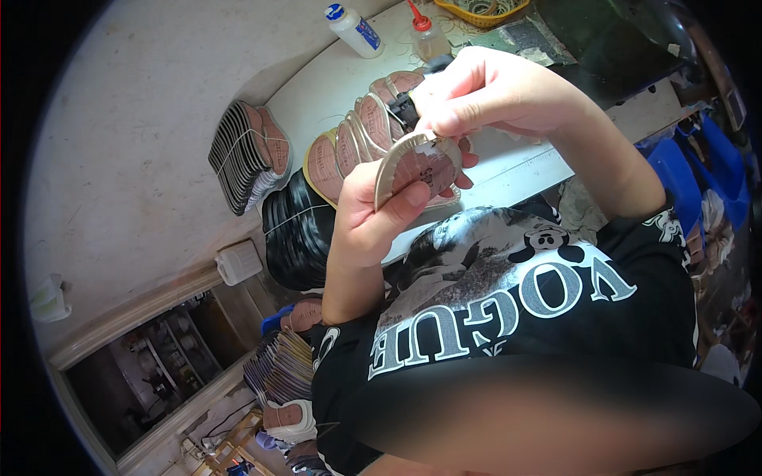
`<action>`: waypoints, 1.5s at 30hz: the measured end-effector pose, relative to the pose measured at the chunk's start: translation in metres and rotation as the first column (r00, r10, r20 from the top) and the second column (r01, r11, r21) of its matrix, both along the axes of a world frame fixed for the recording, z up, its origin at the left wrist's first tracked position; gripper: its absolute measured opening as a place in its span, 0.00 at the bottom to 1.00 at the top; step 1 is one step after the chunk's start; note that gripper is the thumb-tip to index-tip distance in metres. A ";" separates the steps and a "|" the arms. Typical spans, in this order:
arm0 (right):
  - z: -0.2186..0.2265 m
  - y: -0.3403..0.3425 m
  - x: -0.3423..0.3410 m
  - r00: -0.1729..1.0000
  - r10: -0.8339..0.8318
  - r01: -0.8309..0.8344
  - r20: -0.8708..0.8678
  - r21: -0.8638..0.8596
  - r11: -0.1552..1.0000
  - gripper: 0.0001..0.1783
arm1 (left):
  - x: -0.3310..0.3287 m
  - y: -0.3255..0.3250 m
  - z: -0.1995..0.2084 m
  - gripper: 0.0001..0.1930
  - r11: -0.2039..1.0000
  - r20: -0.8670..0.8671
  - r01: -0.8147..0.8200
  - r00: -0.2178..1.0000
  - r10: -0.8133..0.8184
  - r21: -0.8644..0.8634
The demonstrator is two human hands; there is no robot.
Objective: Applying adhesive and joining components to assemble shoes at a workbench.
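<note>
A shoe sole (421, 168) with a pinkish-brown face and a pale rim stands tilted up between my hands, over the table. My left hand (371, 208) grips it by its lower left side, thumb on the face and fingers wrapped behind. Closed in a pinch, my right hand (476, 99) has its thumb and fingertips at the sole's top rim. Whether a thin strip lies in that pinch is too small to tell. Beside the right fingers shows a small black object (405, 109), partly hidden. Behind it, a row of similar soles (349, 151) rests on the white table (317, 99).
Tied sole stacks, one striped (238, 159) and one black (298, 230), line the table's left edge. A white bottle (355, 30), a red-tipped squeeze bottle (429, 40) and a yellow basket (484, 12) stand at the far side. Blue bins (675, 174) are at right.
</note>
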State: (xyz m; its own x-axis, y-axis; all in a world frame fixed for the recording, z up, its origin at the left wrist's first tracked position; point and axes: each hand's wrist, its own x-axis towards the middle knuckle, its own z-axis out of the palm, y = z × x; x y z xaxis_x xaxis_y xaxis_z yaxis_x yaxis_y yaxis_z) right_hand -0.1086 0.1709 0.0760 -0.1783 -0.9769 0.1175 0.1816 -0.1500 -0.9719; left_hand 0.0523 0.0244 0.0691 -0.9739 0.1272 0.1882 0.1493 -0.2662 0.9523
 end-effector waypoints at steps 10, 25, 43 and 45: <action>0.023 -0.002 -0.006 0.957 0.141 -0.130 -0.252 0.060 0.990 0.12 | 0.006 -0.005 0.005 0.20 0.996 0.122 0.048 0.991 -0.057 0.074; 0.008 0.007 0.024 0.949 -0.255 0.242 -0.186 -0.093 0.966 0.08 | 0.006 -0.002 0.004 0.22 0.985 0.202 -0.003 0.979 -0.033 0.172; 0.012 0.007 0.026 0.659 -0.442 0.280 -0.609 -0.346 0.895 0.09 | 0.014 0.009 0.011 0.20 0.988 0.219 -0.115 0.972 0.090 0.107; 0.014 0.007 0.033 0.617 -0.495 0.353 -0.611 -0.348 0.869 0.08 | 0.014 0.016 0.013 0.19 0.977 0.232 -0.163 0.964 0.128 0.139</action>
State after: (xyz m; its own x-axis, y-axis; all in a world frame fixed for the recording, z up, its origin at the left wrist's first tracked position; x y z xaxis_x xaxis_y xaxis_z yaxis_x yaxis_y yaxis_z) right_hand -0.0759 0.1780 0.0896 -0.3720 -0.7604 0.5324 -0.6243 -0.2196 -0.7497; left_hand 0.0660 0.0406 0.0816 -0.9991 -0.0324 -0.0274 -0.0119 -0.4044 0.9145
